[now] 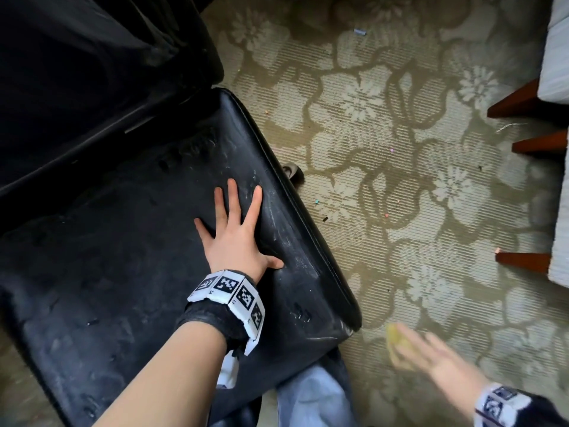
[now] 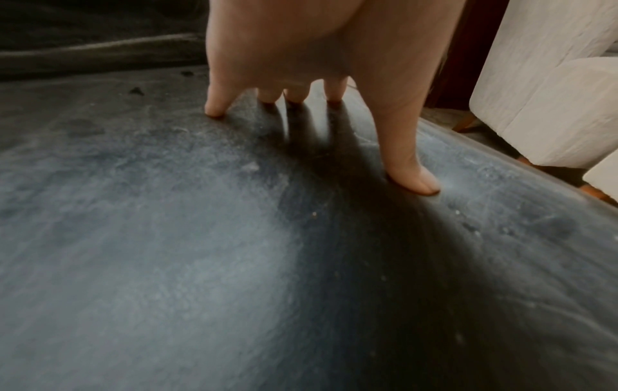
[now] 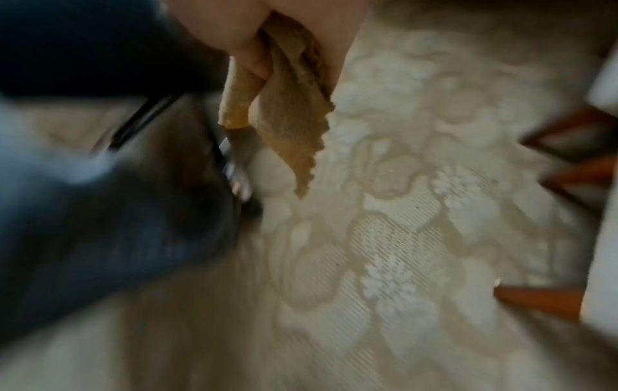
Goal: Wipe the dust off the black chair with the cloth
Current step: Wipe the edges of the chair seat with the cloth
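Note:
The black chair [image 1: 129,241] fills the left of the head view, its leather seat [image 2: 200,251] grey with dust and streaks. My left hand [image 1: 237,229] lies flat on the seat near its right edge, fingers spread and straight, fingertips [image 2: 214,111] pressing the leather. My right hand [image 1: 431,355] is blurred over the carpet beyond the seat's front right corner. It pinches a yellow cloth [image 1: 397,335], which hangs down from the fingers [image 3: 287,119] above the floor, clear of the chair.
A floral beige carpet [image 1: 385,164] covers the floor, dotted with small crumbs. White upholstered furniture [image 1: 557,47] on brown wooden legs [image 1: 523,261] lines the right side. A chair caster [image 1: 291,172] pokes out under the seat edge. My jeans-clad leg [image 1: 311,399] is below.

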Motion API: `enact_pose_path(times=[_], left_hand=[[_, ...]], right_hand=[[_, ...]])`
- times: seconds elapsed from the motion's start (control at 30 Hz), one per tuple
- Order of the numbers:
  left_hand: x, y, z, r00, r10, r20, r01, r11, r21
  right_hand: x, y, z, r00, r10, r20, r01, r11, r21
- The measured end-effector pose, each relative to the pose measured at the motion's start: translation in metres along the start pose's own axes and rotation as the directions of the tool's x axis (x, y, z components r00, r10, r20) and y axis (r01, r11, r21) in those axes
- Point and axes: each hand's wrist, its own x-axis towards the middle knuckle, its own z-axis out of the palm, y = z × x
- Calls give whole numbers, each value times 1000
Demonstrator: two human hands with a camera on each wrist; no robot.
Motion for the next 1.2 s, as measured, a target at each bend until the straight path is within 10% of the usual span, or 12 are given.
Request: enact_pose_path(times=[0.2,0.63,0.8,0.93,1.2], left_hand=[[0,-1,1,1000,-7,-8,7,1000,5],[1,-2,3,1000,3,-26,-3,1000,-6],[1,-3,4,1000,2,-31,-2,1000,11],[3,-6,4,999,31,-15,-30,997,68],[-6,-43,-10,993,-86,-76,73,985,-155]], right_hand=[[50,-33,-55,883,35,-468,110,954,279],[8,-20,32,996,-7,86,0,997,77],[58,-25,-48,830,270,-488,-87,927,365],[107,-73,-136,719,105,-687,165,934,316],[165,-166,-200,739,-264,-620,277,958,-78]])
